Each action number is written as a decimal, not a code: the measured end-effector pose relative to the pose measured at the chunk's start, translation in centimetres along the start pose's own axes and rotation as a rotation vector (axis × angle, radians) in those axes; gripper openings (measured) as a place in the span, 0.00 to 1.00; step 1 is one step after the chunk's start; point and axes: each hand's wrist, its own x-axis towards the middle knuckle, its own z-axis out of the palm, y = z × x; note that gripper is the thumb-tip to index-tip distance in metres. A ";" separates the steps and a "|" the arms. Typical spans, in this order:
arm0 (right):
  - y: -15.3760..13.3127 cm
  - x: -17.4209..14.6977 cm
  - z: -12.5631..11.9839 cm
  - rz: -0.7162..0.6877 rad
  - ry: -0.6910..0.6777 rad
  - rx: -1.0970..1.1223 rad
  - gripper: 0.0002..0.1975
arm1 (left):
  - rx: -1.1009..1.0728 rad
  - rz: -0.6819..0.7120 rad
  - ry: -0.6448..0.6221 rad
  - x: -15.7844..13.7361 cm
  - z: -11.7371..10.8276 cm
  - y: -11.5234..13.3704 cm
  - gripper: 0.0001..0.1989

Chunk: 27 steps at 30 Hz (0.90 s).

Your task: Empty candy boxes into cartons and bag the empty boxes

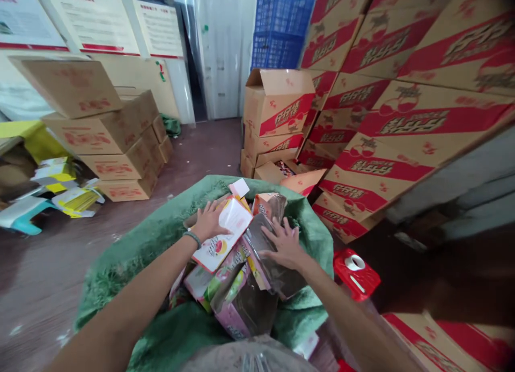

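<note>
A big green woven sack gapes wide in front of me, filled with crumpled packaging boxes. My left hand lies with fingers spread on a white printed box near the top of the heap. On a dark, clear-windowed box rests my right hand, its fingers apart as well. Below them are a pink and green carton and a pink box with a transparent cover. An orange carton sticks up at the far side of the sack.
Tall stacks of red-banded cartons rise on the right. An open carton stands just beyond the sack. Brown cartons and a blue-white stool are at left. A red stool stands at right; blue crates are behind.
</note>
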 end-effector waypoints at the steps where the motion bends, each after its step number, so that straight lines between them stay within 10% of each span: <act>1: 0.1 0.2 1.2 0.033 -0.064 -0.008 0.46 | -0.011 -0.002 -0.018 0.3 0.6 -0.3 0.60; 19: 1.5 5.2 13.9 0.124 -0.223 0.309 0.44 | -0.006 0.055 0.116 3.0 10.5 -3.7 0.49; 27: 4.7 7.5 13.7 0.137 -0.168 0.327 0.42 | -0.079 0.073 0.249 7.0 13.2 -1.3 0.45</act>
